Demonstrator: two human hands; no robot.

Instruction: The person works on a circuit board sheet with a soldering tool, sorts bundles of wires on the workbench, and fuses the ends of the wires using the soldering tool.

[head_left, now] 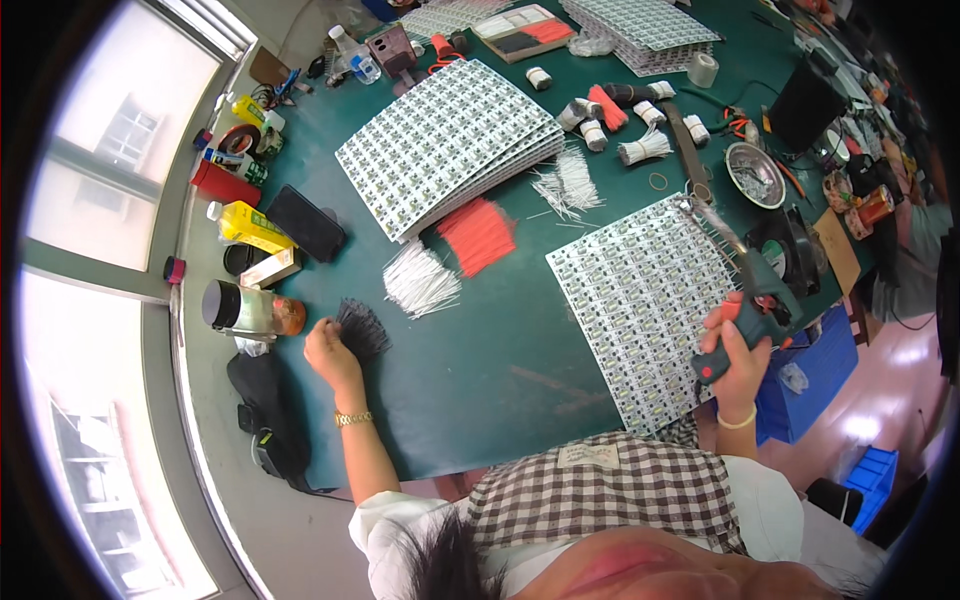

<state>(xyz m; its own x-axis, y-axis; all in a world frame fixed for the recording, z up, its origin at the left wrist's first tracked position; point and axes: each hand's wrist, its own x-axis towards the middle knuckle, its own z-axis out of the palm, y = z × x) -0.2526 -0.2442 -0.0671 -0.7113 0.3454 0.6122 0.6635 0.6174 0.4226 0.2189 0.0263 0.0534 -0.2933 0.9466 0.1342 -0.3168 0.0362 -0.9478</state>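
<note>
My left hand (330,352) is at the left edge of a pile of short black wires (364,330). Its fingers are drawn together there, and whatever they pinch is too small to make out. In my right hand (738,362) is a dark green soldering gun (768,300) with a red trigger, held by its handle. The gun's long front end points away from me over the right edge of a white panel of small circuit boards (640,290). Bundles of white wires (420,278) and red wires (476,236) lie beyond the black ones.
A tall stack of circuit board panels (450,140) stands at the far middle, loose white wires (568,185) beside it. Bottles and a jar (240,308) line the left edge near a black phone (305,222). A metal bowl (755,175) sits right; a blue crate (810,380) is below.
</note>
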